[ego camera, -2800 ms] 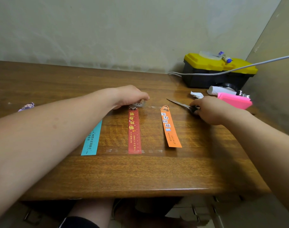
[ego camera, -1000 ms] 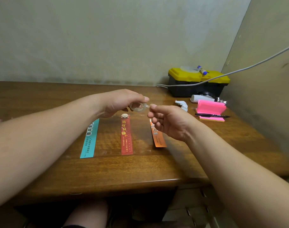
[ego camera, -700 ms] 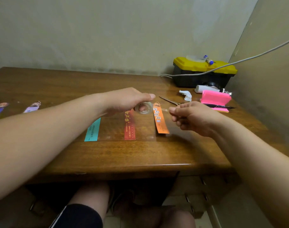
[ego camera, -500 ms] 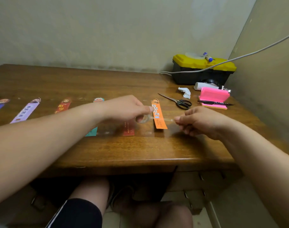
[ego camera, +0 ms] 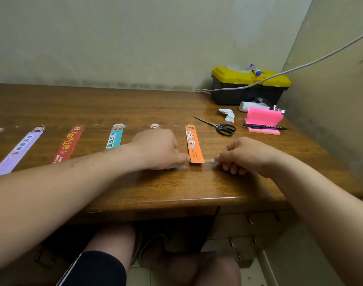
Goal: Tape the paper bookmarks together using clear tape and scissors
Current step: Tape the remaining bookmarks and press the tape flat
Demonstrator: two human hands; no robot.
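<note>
Several paper bookmarks lie in a row on the wooden desk (ego camera: 135, 188): purple (ego camera: 17, 150), red (ego camera: 68, 142), teal (ego camera: 115, 137), and orange (ego camera: 193, 146). One more is hidden under my left hand, with only its top (ego camera: 154, 126) showing. My left hand (ego camera: 159, 149) holds the clear tape roll low on the desk, mostly hidden beneath the fingers. My right hand (ego camera: 244, 154) pinches the free tape end. The clear tape strip (ego camera: 208, 161) stretches between both hands across the orange bookmark's bottom end. Black-handled scissors (ego camera: 218, 125) lie behind my right hand.
A pink sticky-note pad (ego camera: 263, 118) with a black pen (ego camera: 263, 127) sits at the right. Behind it stand a black and yellow toolbox (ego camera: 248, 85), a crumpled white paper (ego camera: 227, 114), and a grey cable (ego camera: 300, 68). The desk's front edge is close to my wrists.
My right hand left the scissors on the desk and took the tape end. Both hands pulled the strip out and lowered it to the orange bookmark's bottom end.
</note>
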